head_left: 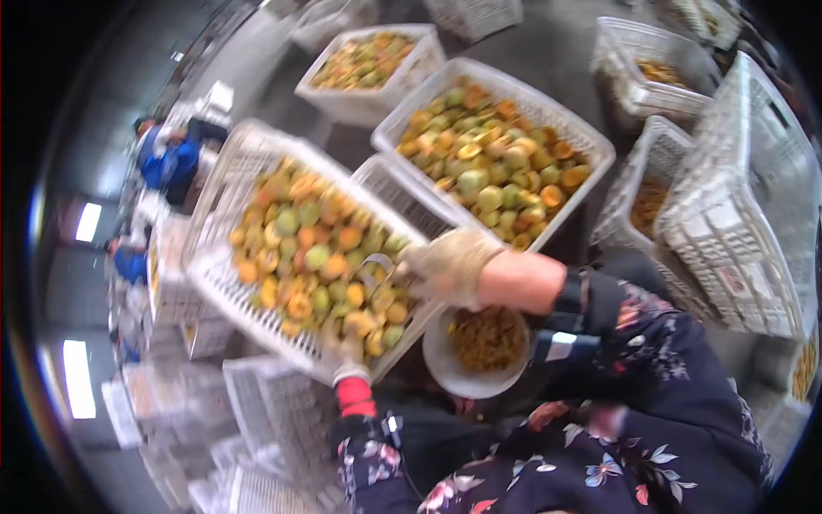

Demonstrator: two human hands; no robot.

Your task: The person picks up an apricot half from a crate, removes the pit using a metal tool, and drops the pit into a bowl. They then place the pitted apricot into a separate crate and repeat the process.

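Observation:
A white plastic crate of apricots lies tilted before me, full of green, yellow and orange fruit. My right hand, in a pale glove, is closed over the crate's near right side. A curved, ring-shaped metal tool projects from its fingers above the fruit. At the crate's near edge is my left hand, gloved, its fingers among the apricots; blur hides whether they grip one. Below my right wrist, a white bowl contains small brown-orange pieces, which look like apricot stones.
Behind the near crate stands another crate of halved and whole apricots, with a smaller full crate beyond. Stacked crates rise on my right; more crates lie at lower left. People in blue are at far left.

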